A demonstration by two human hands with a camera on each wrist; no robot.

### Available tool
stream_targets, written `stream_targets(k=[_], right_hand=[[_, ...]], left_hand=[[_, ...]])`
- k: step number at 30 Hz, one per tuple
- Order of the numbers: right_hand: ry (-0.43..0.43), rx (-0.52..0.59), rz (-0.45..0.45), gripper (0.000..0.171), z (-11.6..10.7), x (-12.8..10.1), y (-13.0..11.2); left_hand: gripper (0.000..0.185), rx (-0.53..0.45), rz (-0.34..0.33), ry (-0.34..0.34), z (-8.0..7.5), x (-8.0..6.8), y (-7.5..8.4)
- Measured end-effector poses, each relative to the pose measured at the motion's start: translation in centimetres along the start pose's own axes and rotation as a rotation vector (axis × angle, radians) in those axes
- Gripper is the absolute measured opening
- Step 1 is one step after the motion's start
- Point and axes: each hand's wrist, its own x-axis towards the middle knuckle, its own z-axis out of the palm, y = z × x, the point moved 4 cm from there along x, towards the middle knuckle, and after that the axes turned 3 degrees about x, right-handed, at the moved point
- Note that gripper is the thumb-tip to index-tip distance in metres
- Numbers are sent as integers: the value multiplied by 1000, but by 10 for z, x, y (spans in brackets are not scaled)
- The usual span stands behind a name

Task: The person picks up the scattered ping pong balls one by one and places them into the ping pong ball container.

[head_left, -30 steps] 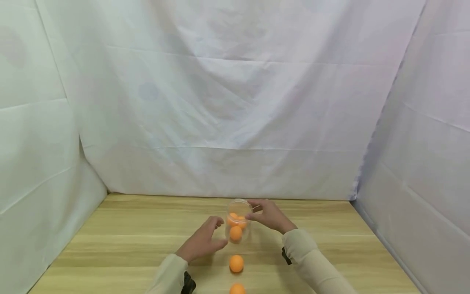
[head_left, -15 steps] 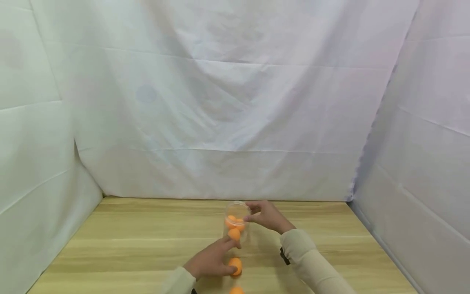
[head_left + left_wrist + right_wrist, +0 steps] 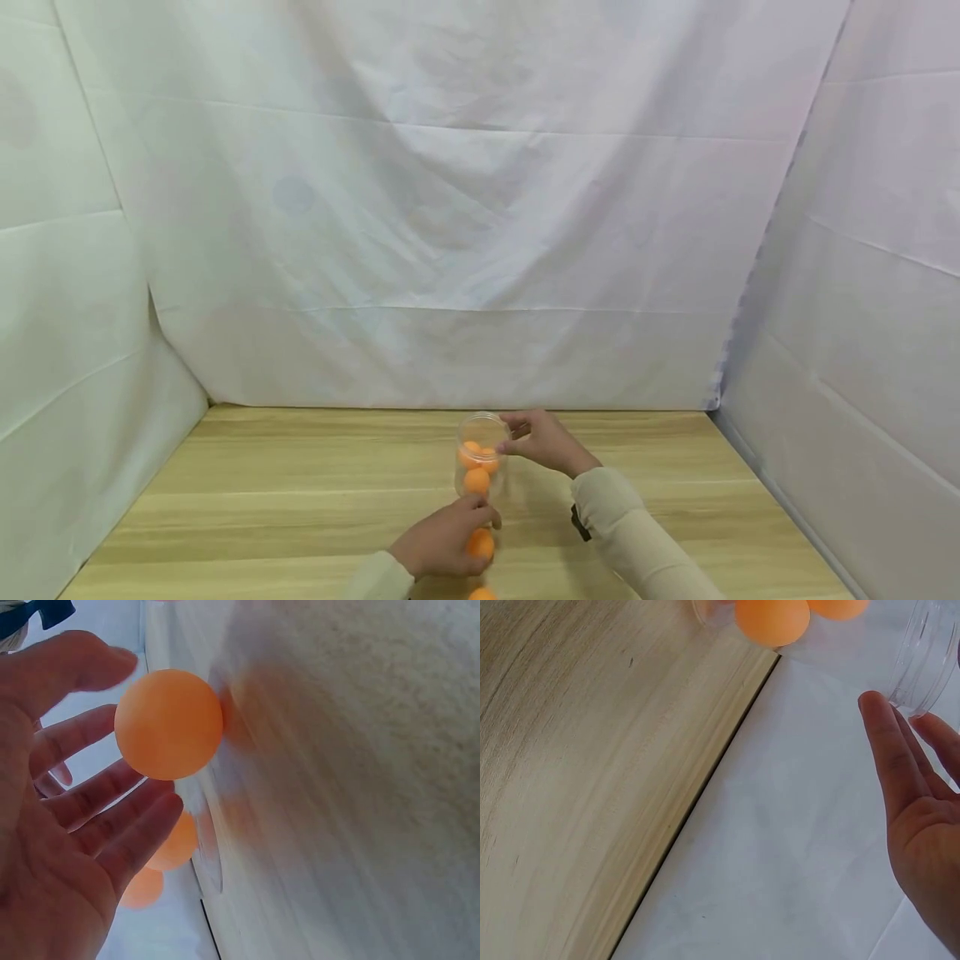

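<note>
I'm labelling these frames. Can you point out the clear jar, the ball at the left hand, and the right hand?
jar (image 3: 482, 427): head view, upper wall.
ball (image 3: 169, 724): left wrist view, centre.
right hand (image 3: 546, 440): head view, back of hand.

The table (image 3: 300, 492) is pale wood with a streaky grain, matt finish, looks smooth like laminate. The jar (image 3: 481, 450) is clear plastic, glossy, with ribbed threads at the rim in the right wrist view. The balls (image 3: 169, 724) are orange plastic, smooth, with a soft matt sheen. Backdrop (image 3: 450, 208) all round is white cloth, matt and creased. The sleeve (image 3: 630, 533) is beige knit-ish fabric.
</note>
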Motion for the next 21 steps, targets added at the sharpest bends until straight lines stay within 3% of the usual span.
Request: stream_targets(k=[12, 21], right_hand=[[-7, 4, -9, 56, -2, 0, -1], [-9, 9, 4, 53, -2, -2, 0]], left_hand=[[24, 83, -34, -59, 0, 5, 3], [24, 87, -31, -51, -8, 6, 3]])
